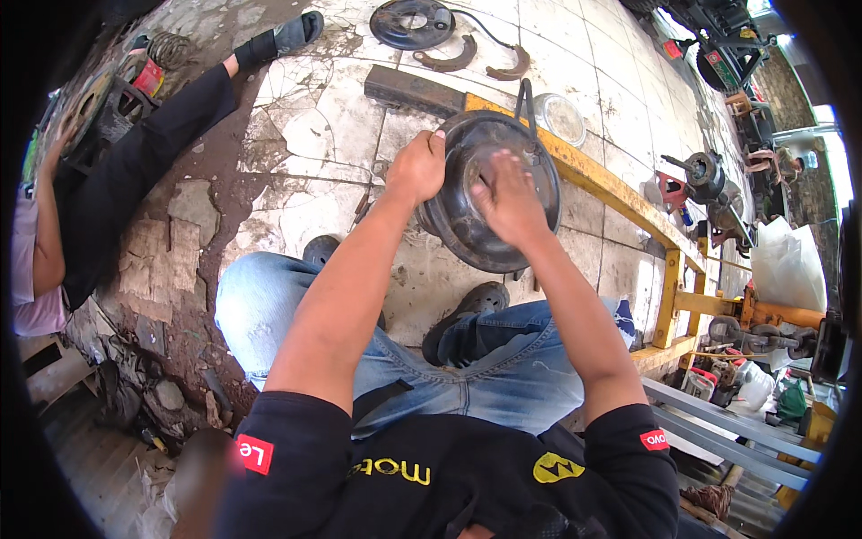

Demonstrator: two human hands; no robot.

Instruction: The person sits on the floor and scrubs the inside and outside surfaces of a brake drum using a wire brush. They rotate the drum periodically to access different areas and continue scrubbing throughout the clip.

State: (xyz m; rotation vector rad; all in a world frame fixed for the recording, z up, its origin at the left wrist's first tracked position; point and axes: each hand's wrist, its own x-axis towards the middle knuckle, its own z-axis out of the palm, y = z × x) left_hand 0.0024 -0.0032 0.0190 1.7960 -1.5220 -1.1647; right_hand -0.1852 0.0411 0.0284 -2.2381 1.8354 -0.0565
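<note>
From my remote view, nearest are two forearms reaching up past jeans (476, 373) toward one black round plate (467, 238), which sits tilted above the tiled floor (346, 148), just off its broken left edge. The left hand (417, 169) is closed on the plate's upper left rim, some fingers hidden from me. The right hand (510, 196) lies spread over the face, blurred at the fingertips; whether it presses or skims I can't tell. Two dark shoes (462, 316) stand below, both partly covered. Behind the plate runs one yellow metal frame (615, 189), its near end hidden, with one dark metal bar (413, 92) at its left end. I count one bent black rod (528, 108) there; whether it joins the plate is unclear.

Of containers, I see one pale plastic bag (790, 267) by the floor's right edge, contents unreadable, and a clear plastic jug (756, 386) in crowded clutter; its contents are unclear too. Just past the frame lies one pale ring-shaped piece (563, 121).

Toward the floor's far edge lie two curved brake shoes (446, 56) and one black backing plate (411, 24). Past the left edge, a co-worker's leg (153, 171) stretches out, the body cut off, near one coil spring (169, 51).
</note>
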